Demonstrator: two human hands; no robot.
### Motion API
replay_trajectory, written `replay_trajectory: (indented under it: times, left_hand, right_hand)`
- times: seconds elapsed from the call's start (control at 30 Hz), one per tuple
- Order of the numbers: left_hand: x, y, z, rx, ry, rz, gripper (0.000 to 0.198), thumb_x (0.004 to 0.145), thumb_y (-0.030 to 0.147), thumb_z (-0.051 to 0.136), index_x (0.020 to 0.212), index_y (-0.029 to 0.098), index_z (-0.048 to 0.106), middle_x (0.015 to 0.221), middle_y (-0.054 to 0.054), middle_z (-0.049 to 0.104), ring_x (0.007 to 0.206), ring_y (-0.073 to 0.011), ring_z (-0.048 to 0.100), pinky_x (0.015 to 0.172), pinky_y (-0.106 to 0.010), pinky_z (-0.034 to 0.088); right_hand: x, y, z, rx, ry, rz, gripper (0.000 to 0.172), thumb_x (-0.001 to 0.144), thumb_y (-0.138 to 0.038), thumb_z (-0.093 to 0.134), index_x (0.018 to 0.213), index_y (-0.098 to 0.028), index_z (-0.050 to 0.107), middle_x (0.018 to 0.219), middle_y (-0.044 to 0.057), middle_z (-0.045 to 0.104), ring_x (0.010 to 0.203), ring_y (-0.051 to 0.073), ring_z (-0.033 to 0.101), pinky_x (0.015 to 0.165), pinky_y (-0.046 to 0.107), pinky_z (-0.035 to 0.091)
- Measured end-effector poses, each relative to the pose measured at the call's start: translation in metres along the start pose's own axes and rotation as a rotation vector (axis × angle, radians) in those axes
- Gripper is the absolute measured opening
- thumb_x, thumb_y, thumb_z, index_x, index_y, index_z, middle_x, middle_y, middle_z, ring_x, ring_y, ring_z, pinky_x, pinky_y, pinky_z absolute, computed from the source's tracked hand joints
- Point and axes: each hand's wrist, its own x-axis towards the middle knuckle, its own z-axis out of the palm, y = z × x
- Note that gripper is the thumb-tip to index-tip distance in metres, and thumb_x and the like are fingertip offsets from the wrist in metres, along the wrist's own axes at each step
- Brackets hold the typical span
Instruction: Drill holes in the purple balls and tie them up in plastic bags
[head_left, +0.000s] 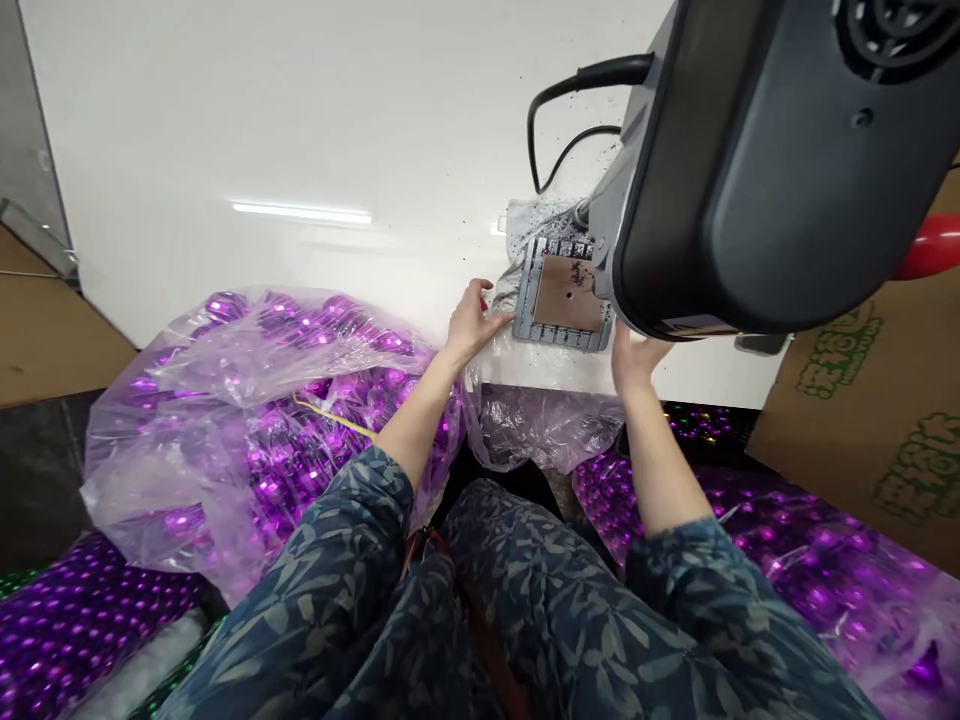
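Note:
My left hand point(472, 322) is at the left side of a grey slotted base plate point(526, 318), its thumb and fingers apart. A small red spot shows by its fingers, too small to name. On the plate lies a square brown board point(555, 300) with a small dark hole and dark crumbs on it. My right hand point(636, 358) reaches in at the plate's right front corner, under the head of a large black and grey bench machine point(780, 180). That head hides its fingertips, so I cannot see what they touch.
A white table point(225, 120) carries the machine, with a black cable point(532, 120) curving behind. Clear plastic bags of shiny purple balls point(277, 480) bulge at the front left, with more purple pieces point(817, 560) at right. Cardboard boxes point(862, 400) flank both sides.

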Motion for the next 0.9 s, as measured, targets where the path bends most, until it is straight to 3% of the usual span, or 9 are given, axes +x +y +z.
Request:
replay_trajectory:
  times: [0.07,0.13,0.27,0.37,0.47,0.53,0.67,0.73,0.9]
  left_hand:
    - [-0.011,0.01,0.007,0.16,0.115,0.088,0.04,0.094,0.034,0.073,0.127,0.018,0.058,0.126,-0.016,0.063,0.119,-0.0282,0.059,0.101,-0.038,0.046]
    - [-0.027,0.02,0.019,0.274,0.099,0.24,0.024,0.103,0.032,0.058,0.122,0.017,0.062,0.129,-0.019,0.063,0.125,-0.0309,0.056,0.107,-0.044,0.044]
    - [-0.066,0.038,0.05,0.393,-0.349,0.698,0.025,0.106,0.017,0.043,0.115,0.019,0.066,0.114,-0.014,0.069,0.114,-0.0268,0.061,0.103,-0.044,0.049]
    - [-0.079,0.058,0.073,0.526,-0.454,0.885,0.039,0.105,0.01,0.034,0.125,0.017,0.067,0.121,-0.016,0.069,0.118,-0.0297,0.062,0.104,-0.045,0.049]
    - [-0.069,0.088,0.096,0.603,-0.362,0.831,0.053,0.104,0.006,0.027,0.149,0.01,0.056,0.131,-0.022,0.066,0.123,-0.0355,0.062,0.099,-0.048,0.05]
    - [-0.056,0.107,0.111,0.622,-0.313,0.731,0.056,0.102,0.004,0.029,0.153,0.009,0.053,0.133,-0.024,0.065,0.124,-0.0376,0.062,0.096,-0.051,0.05]
    - [-0.034,0.123,0.129,0.643,-0.314,0.677,0.037,0.097,0.002,0.044,0.119,0.005,0.073,0.132,-0.027,0.065,0.125,-0.0382,0.061,0.099,-0.053,0.048]
    - [-0.028,0.122,0.129,0.693,-0.341,0.735,0.033,0.095,0.002,0.046,0.111,0.006,0.075,0.132,-0.027,0.065,0.127,-0.0386,0.06,0.101,-0.054,0.046]
    - [-0.023,0.125,0.109,0.902,-0.431,0.907,0.04,0.097,0.0,0.04,0.117,0.006,0.074,0.119,-0.023,0.07,0.129,-0.0375,0.06,0.102,-0.049,0.044]
  right_hand:
    - [-0.038,0.003,0.003,-0.065,-0.039,0.024,0.062,0.097,-0.066,0.05,0.122,-0.01,0.064,0.121,0.015,0.061,0.118,0.017,0.056,0.109,0.04,0.052]
    - [-0.069,0.009,0.004,-0.123,-0.128,0.024,0.058,0.093,-0.067,0.057,0.113,-0.014,0.07,0.123,0.016,0.062,0.116,0.021,0.055,0.106,0.042,0.051]
    - [-0.08,0.03,-0.003,-0.204,-0.249,0.072,0.039,0.101,-0.042,0.048,0.114,-0.015,0.073,0.125,0.013,0.064,0.115,0.018,0.054,0.108,0.041,0.048]
    - [-0.052,0.044,-0.011,-0.233,-0.284,0.128,0.038,0.103,-0.034,0.044,0.121,-0.012,0.069,0.12,0.012,0.064,0.11,0.012,0.054,0.107,0.033,0.049]
    - [-0.022,0.05,-0.016,-0.232,-0.314,0.189,0.038,0.103,-0.04,0.047,0.117,-0.011,0.067,0.115,0.01,0.063,0.102,0.009,0.054,0.101,0.027,0.049]
    - [-0.008,0.053,-0.017,-0.212,-0.34,0.235,0.042,0.101,-0.047,0.051,0.111,-0.01,0.067,0.107,0.008,0.064,0.095,0.007,0.055,0.096,0.025,0.05]
    - [0.003,0.059,-0.016,-0.136,-0.372,0.311,0.049,0.097,-0.055,0.059,0.104,-0.008,0.069,0.091,0.005,0.065,0.083,0.004,0.055,0.089,0.022,0.051]
    - [0.004,0.06,-0.013,-0.095,-0.367,0.319,0.05,0.096,-0.056,0.06,0.103,-0.008,0.069,0.089,0.005,0.065,0.081,0.004,0.055,0.087,0.021,0.052]
    - [0.004,0.054,-0.005,-0.029,-0.316,0.304,0.054,0.098,-0.061,0.056,0.101,-0.008,0.065,0.091,0.005,0.063,0.089,0.005,0.057,0.094,0.024,0.053]
